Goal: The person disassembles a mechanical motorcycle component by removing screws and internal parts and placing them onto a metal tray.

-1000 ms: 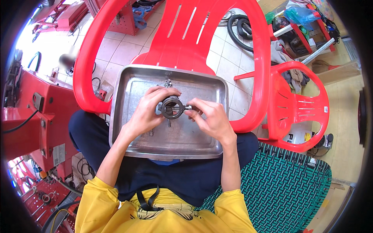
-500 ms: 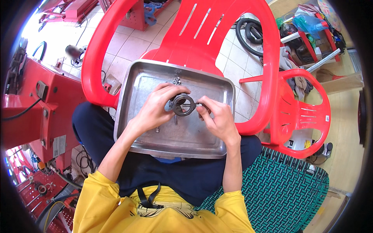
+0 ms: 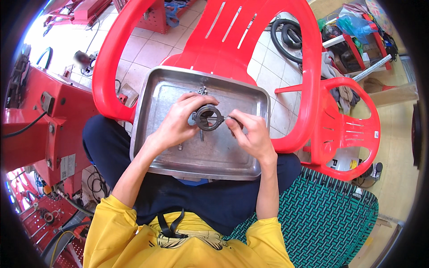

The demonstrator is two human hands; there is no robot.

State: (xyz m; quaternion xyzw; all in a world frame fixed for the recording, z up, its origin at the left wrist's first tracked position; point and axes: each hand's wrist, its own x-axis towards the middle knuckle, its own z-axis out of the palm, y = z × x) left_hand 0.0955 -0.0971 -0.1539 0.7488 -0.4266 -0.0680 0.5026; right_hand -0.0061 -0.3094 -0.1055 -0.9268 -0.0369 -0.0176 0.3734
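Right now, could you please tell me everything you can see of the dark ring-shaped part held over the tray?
The ring-shaped part is a dark grey, metal-looking round collar with an open centre, facing up toward the camera. The left hand grips its left side; the right hand pinches a thin pin-like piece at its right edge. It is held just above the dull steel tray, which rests on the person's lap.

Bright daylight, upper-left glare — fisheye edges bent, dark rim
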